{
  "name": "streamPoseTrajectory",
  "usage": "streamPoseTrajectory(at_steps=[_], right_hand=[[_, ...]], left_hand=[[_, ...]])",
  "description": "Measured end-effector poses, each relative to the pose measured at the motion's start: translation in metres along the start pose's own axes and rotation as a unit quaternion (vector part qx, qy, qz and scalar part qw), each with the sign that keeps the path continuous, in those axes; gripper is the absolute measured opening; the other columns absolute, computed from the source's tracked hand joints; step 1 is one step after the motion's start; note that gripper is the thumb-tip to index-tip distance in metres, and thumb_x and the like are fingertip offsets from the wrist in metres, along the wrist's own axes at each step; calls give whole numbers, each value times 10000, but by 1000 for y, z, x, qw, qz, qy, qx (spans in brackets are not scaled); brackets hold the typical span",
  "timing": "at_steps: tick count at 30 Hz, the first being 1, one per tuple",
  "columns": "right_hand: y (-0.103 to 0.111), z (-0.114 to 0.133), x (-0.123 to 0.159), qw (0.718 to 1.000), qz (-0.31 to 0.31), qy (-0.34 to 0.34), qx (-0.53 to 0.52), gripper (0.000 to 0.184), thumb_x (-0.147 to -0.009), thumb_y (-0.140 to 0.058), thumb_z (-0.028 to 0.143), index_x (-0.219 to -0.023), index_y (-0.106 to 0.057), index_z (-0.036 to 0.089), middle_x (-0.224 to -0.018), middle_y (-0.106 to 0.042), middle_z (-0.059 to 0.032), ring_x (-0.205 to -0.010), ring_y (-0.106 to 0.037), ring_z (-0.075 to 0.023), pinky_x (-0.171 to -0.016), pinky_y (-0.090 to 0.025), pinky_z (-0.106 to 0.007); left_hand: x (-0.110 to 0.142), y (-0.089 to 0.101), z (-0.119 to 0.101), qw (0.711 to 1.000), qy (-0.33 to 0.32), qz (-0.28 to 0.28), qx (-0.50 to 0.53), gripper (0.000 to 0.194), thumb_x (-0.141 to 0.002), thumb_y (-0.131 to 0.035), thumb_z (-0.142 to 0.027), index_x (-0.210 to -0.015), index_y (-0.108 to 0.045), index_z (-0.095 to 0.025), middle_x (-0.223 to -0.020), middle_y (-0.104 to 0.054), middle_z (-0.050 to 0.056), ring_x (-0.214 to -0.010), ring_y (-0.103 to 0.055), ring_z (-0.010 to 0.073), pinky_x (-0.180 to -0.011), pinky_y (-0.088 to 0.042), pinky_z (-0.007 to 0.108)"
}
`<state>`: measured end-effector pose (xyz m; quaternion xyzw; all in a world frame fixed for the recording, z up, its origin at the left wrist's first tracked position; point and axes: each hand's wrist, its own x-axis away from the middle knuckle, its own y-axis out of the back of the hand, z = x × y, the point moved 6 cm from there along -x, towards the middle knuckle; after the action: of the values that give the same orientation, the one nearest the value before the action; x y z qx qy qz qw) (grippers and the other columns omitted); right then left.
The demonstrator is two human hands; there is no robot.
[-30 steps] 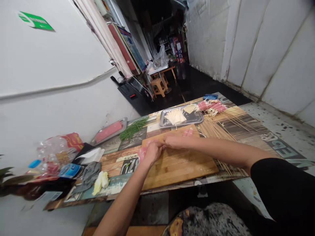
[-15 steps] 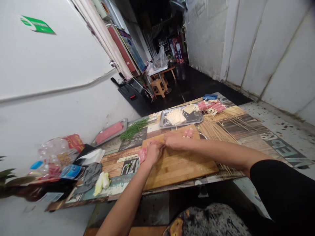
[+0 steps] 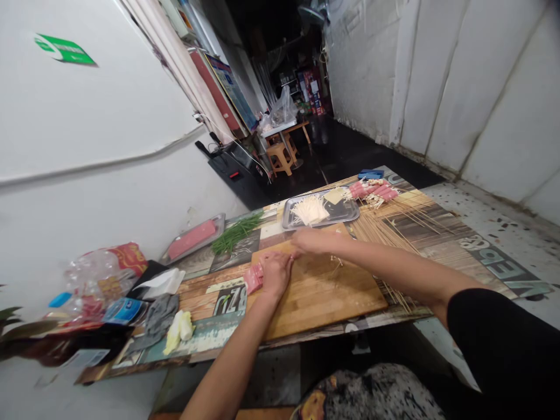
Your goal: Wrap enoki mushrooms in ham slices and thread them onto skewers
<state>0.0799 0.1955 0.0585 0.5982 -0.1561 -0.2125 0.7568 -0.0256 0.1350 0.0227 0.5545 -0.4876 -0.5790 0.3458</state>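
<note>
My left hand (image 3: 275, 273) rests curled on the left end of a wooden cutting board (image 3: 324, 294), its fingers closed over thin pink meat slices (image 3: 253, 277) that stick out to its left. My right hand (image 3: 310, 240) lies just beyond it at the board's far edge, fingers closed in a pinch; what it holds is too small to make out. A few pale enoki strands (image 3: 336, 261) lie on the board under my right forearm.
A steel tray (image 3: 345, 212) with enoki mushrooms (image 3: 310, 210), finished meat skewers (image 3: 374, 190) and loose bamboo sticks (image 3: 387, 230) lie beyond the board. Green chives (image 3: 236, 231) and a tray of pink meat (image 3: 192, 236) sit left. Bags and wrappers (image 3: 102, 280) crowd the near left end.
My right hand has moved a little away from the left hand toward the board's far edge. The small meat rolls seen by the far edge are now hidden. The view shifted slightly.
</note>
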Motion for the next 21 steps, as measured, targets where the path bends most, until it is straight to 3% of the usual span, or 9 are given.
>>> streamPoseTrajectory(at_steps=[2,3,6,9,14,21], right_hand=[[17,-23,35,993,-104,-60,10,240,-892,-501,236,-945,-699,111,-1008,-681,-121,-962,-579,-208,-813,-393,-262],[20,-37,56,987,-123,-101,16,237,-895,-490,231,-910,-699,121,-985,-681,-118,-943,-578,-203,-812,-387,-259],[11,-72,118,974,-122,-192,24,248,-905,-473,225,-852,-694,126,-936,-679,-120,-894,-584,-195,-812,-380,-257],[-10,-87,155,969,-131,-208,4,234,-914,-473,230,-994,-671,134,-985,-680,-114,-935,-592,-198,-823,-385,-256],[-34,-92,162,962,-151,-222,-52,254,-898,-488,192,-1075,-669,168,-994,-674,-86,-930,-600,-182,-798,-399,-237],[-25,-82,163,959,-205,-174,-86,325,-939,-403,218,-945,-722,154,-843,-669,-83,-780,-594,-171,-706,-409,-242]], left_hand=[[-2,1,1,1000,6,13,19,339,-941,-473,-372,-823,-729,-185,-851,-712,84,-822,-588,205,-829,-310,344],[-3,2,1,999,8,21,26,368,-943,-459,-398,-824,-732,-182,-840,-712,85,-817,-586,202,-826,-314,335],[-5,2,-1,998,15,43,31,436,-946,-426,-453,-825,-737,-174,-818,-713,91,-805,-580,194,-817,-324,313],[-7,1,-7,998,22,53,16,442,-953,-412,-446,-828,-739,-176,-830,-720,90,-788,-581,189,-803,-323,308],[-8,-2,-19,998,48,35,10,458,-960,-398,-439,-789,-734,-179,-813,-722,83,-734,-578,180,-764,-322,300],[-8,-5,-21,995,90,41,18,474,-960,-388,-442,-783,-734,-170,-797,-725,89,-699,-575,182,-724,-311,300]])
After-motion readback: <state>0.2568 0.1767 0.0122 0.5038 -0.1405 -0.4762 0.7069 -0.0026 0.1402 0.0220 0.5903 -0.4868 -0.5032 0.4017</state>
